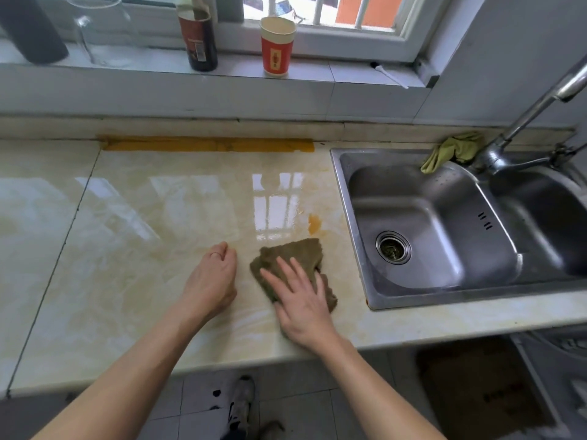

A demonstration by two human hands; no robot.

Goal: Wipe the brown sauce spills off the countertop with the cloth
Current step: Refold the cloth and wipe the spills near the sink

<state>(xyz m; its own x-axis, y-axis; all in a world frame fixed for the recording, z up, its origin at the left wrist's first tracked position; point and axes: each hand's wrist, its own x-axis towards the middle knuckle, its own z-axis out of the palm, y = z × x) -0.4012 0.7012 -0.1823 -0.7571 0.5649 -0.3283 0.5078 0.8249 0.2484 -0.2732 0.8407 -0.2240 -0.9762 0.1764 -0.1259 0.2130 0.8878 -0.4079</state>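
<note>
Right hand [301, 300] pressing flat, fingers straight, on crumpled brown cloth [298, 252]; left hand [213, 274] resting loosely curled, holding nothing. Risk: saturated cloth smearing small brown sauce patch [314, 223] toward steel sink [346, 198].

One wide-angle view, worn at head height, looks forward and steeply down onto the worktop [143, 223] from close in front of it. Both forearms enter from the bottom edge, and the left hand [216, 274] and right hand [301, 300] lie near the middle of the frame. The window sill [317, 69] runs across the top and the sink [422, 217] fills the right side. Below the worktop's front edge the floor [286, 408] and a shoe [241, 404] show. Straight lines bow toward the frame's edges.
</note>
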